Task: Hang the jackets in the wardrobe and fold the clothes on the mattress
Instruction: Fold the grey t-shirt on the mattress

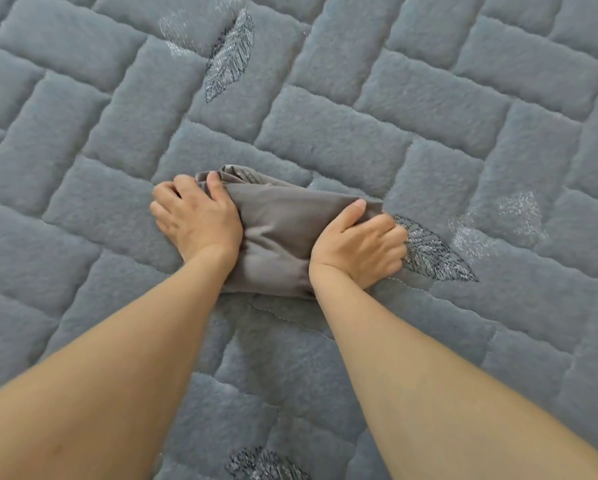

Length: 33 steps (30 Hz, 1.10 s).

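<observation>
Right now a small grey cloth [276,233] lies folded into a thick bundle on the soft grey-blue mattress [377,140]. The mattress is fuzzy and stitched into brick shapes.

Both hands are on the cloth, one at each end. The left hand [195,218] grips the left end of the cloth. Its thumb lies on top of the fabric and its fingers curl round the edge, so it is clamped on the cloth. The right hand [363,245] grips the right end of the cloth the same way, thumb on top and fingers curled under the side. A bare strip of cloth shows between the two hands. Both bare arms reach out from the bottom of the view toward the cloth.

At the far end of the cloth, by the left thumb, the fabric bunches up in folds and a stitched hem shows.

A dark stitched leaf [432,252] on the mattress lies just right of the cloth, touching the right hand's knuckles. Another leaf [230,57] is well beyond the cloth, farther away.
</observation>
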{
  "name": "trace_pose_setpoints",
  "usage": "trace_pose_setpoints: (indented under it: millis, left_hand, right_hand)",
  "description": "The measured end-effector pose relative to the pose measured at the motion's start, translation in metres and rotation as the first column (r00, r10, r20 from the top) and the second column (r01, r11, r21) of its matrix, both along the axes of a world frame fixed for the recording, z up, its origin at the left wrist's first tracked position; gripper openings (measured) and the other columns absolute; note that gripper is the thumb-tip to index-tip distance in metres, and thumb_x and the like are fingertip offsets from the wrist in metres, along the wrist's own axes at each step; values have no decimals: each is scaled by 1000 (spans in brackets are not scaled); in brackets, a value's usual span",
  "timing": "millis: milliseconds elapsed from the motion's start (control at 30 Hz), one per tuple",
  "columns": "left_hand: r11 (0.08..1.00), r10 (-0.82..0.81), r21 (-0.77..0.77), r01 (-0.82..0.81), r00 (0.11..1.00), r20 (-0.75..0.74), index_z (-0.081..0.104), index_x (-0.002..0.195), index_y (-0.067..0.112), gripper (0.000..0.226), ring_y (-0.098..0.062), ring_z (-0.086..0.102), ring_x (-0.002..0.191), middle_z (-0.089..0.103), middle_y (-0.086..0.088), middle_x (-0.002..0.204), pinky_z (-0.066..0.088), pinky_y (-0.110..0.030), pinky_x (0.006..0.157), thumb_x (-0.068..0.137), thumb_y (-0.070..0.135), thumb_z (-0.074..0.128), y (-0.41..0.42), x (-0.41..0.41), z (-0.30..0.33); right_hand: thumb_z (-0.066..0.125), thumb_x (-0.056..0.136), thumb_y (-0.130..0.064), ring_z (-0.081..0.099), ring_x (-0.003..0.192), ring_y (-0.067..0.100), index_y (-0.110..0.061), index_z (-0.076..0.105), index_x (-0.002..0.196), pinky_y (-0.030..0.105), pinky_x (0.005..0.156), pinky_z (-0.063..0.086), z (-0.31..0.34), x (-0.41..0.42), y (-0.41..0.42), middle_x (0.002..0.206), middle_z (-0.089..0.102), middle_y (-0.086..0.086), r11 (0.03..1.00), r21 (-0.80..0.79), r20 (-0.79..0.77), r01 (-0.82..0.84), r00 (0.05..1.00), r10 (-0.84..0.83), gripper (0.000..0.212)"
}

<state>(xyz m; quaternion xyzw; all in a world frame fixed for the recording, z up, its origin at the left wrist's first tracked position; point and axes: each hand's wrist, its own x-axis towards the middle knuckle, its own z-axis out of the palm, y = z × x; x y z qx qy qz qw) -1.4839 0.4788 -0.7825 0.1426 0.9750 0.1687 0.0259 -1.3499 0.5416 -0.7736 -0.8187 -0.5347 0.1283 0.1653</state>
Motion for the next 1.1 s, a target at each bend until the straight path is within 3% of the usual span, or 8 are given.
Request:
trace_pose_setpoints:
  millis: [133, 267, 400, 600, 733, 900, 1000, 1100]
  left_hand:
    - [993, -19, 115, 19, 1000, -2, 50, 117, 4, 45, -39, 45, 121, 53, -20, 128, 30, -46, 101, 103, 44, 34, -6, 9, 12]
    - [961, -6, 270, -50, 979, 202, 42, 116, 9, 42, -41, 57, 106, 63, -19, 115, 31, -39, 76, 104, 47, 29, -14, 58, 42]
    - [942, -255, 310, 131, 880, 401, 39, 106, 13, 35, -41, 58, 103, 62, -20, 111, 31, -37, 73, 105, 47, 30, 6, 177, 107]
    - [819, -570, 419, 393, 645, 509, 39, 99, 14, 34, -39, 60, 103, 64, -18, 110, 34, -38, 73, 105, 46, 32, 49, 394, 292]
    - [663, -748, 493, 563, 483, 454, 42, 104, 12, 35, -38, 60, 106, 64, -18, 114, 33, -37, 73, 106, 45, 32, 55, 514, 419]
    - [406, -913, 574, 711, 288, 289, 49, 111, 6, 42, -41, 58, 111, 63, -22, 119, 36, -40, 77, 104, 44, 35, 44, 651, 559]
    - [190, -980, 649, 737, 105, 167, 51, 113, 4, 43, -43, 58, 109, 62, -24, 119, 33, -39, 76, 104, 43, 36, 23, 739, 640]
    - [-55, -996, 696, 716, -88, 12, 51, 111, 3, 42, -42, 57, 110, 61, -25, 121, 37, -41, 79, 104, 41, 36, -12, 826, 723]
  right_hand:
    - [37, 102, -44, 53, 108, 39, 0, 65, 102, 45, 89, 36, 7, 22, 1, 115, 60, 17, 997, -11, -204, -83, 976, 79, 52]
    - [26, 105, -44, 56, 112, 37, -1, 60, 114, 36, 82, 36, 37, 82, -3, 119, 63, 19, 990, -64, -569, -127, 819, 68, 55]
    - [20, 107, -43, 52, 120, 40, 2, 56, 125, 41, 91, 38, 106, 222, 1, 129, 59, 24, 978, -189, -447, 90, 879, -168, 60]
    - [17, 107, -39, 49, 123, 43, 8, 54, 126, 43, 99, 35, 304, 453, -13, 133, 54, 29, 896, -117, -292, 429, 847, -444, 63]
    - [16, 107, -41, 51, 123, 41, 6, 55, 127, 42, 100, 37, 437, 573, -48, 133, 55, 26, 791, -9, -310, 612, 750, -584, 64]
    - [15, 106, -44, 57, 112, 37, 1, 57, 123, 35, 82, 35, 568, 695, -120, 125, 61, 19, 599, 109, -433, 793, 581, -690, 64]
    - [17, 106, -43, 56, 97, 33, 1, 56, 124, 33, 80, 36, 646, 766, -174, 125, 61, 18, 466, 150, -534, 872, 468, -704, 62]
    - [23, 106, -38, 54, 116, 36, 3, 51, 132, 36, 92, 40, 720, 839, -237, 135, 55, 19, 327, 191, -614, 925, 373, -696, 56]
